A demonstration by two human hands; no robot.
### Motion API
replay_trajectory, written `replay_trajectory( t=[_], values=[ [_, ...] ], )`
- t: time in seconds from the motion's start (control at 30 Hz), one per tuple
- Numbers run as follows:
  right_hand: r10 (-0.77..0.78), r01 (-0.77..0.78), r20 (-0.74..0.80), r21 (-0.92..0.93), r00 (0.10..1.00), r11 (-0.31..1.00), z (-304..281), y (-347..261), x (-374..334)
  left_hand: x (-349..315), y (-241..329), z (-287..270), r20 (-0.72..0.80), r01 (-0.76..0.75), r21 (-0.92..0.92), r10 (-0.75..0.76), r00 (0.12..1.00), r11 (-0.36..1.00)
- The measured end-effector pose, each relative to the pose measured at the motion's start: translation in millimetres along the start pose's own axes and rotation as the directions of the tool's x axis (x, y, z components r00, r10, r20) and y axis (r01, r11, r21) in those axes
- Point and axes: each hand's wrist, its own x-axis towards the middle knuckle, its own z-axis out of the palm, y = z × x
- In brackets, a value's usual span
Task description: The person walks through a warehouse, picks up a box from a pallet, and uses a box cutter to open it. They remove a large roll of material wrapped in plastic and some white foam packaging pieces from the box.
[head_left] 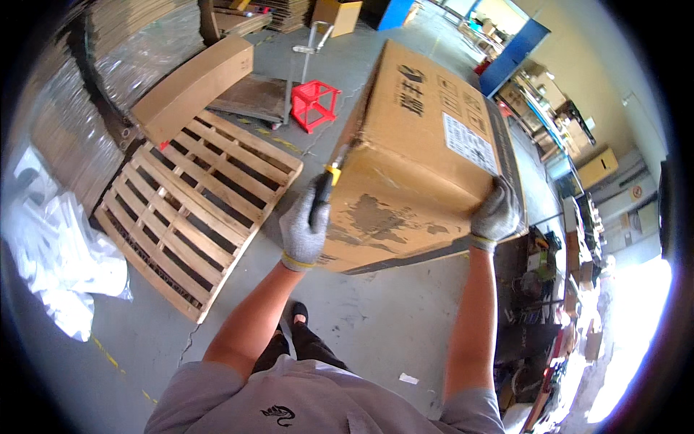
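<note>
Ahead — carton (416,163); leftward — pallet (192,195), red frame (302,92).

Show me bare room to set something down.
The wooden pallet, bordered by the long carton and white plastic; and the grey floor between the dark shoes, the held carton and the shelving, bare but for scuffs and a white scrap. The shelving itself is crowded.

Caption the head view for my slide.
Gloved left hand, gripping a cutter, and gloved right hand hold a cardboard box near a wooden pallet.
</note>
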Motion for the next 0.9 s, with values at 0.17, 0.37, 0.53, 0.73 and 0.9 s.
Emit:
replay_trajectory(
  t=[0.17, 0.37, 0.53, 0.73, 0.9],
  values=[
    [-0.011, 0.01, 0.017, 0.046, 1.0, 0.999, -1, -2, -1, 7, 8, -6, 0.05, -0.067, 0.229, 0.057, 0.997, 0.971],
    [-0.03, 0.029, 0.022, 0.049, 0.999, 0.998, 5, 11, -8, 8, 3, -6, 0.036, -0.079, 0.278, 0.071, 0.997, 0.957],
    [0.018, -0.018, 0.003, 0.116, 1.0, 0.993, 4, 4, -8, 0, 18, -6, 0.002, -0.056, 0.215, 0.057, 0.998, 0.975],
    [-0.023, 0.022, 0.007, 0.092, 1.0, 0.996, 5, 1, -4, 1, 10, -5, -0.011, -0.155, 0.29, 0.165, 0.986, 0.944],
    [-0.018, 0.02, -0.023, 0.09, 1.0, 0.996, 2, 0, -3, 1, 18, 0, -0.005, -0.146, 0.277, 0.153, 0.988, 0.95]
  ],
)
